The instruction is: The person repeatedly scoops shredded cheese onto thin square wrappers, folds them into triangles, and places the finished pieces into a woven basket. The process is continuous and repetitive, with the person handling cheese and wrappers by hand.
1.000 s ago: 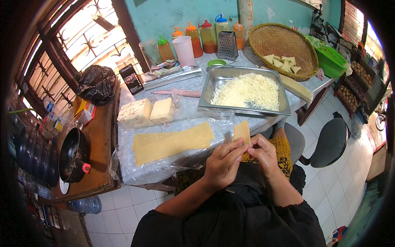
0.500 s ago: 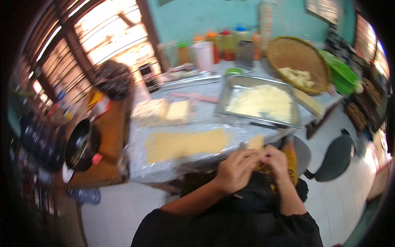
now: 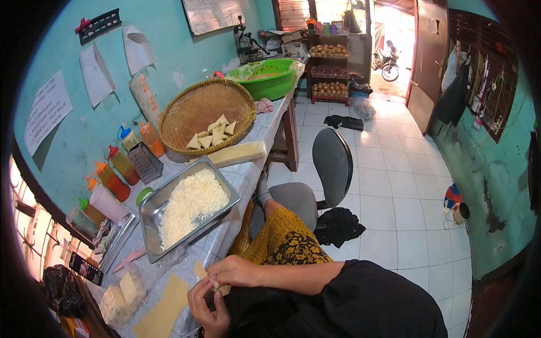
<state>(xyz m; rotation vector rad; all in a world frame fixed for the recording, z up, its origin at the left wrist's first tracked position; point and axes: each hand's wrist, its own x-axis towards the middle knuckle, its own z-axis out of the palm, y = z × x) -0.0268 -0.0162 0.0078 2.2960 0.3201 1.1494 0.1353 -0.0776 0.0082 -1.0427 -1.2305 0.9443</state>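
Low over the near edge of the table, my left hand (image 3: 207,307) and my right hand (image 3: 235,271) meet fingertip to fingertip. Both are closed in a pinch on a pale pastry strip (image 3: 199,270), whose ends stick out past the fingers. Whatever may lie inside the pinched part is hidden. Close to my left hand, a larger flat pastry sheet (image 3: 163,307) lies on the plastic-covered table. A steel tray (image 3: 147,217) of grated cheese (image 3: 189,205) stands beyond my hands. Folded pastry triangles (image 3: 213,134) rest in a round woven basket (image 3: 189,115).
Pale blocks (image 3: 121,296) sit left of the sheet. Sauce bottles (image 3: 112,181) and a box grater (image 3: 145,162) line the wall. A long pale block (image 3: 239,153) lies by the basket, with a green basin (image 3: 265,84) behind. A grey chair (image 3: 331,166) stands right of the table.
My view has swung to the right, bringing the doorway and shelves into sight. Both hands are still together on the pastry strip.
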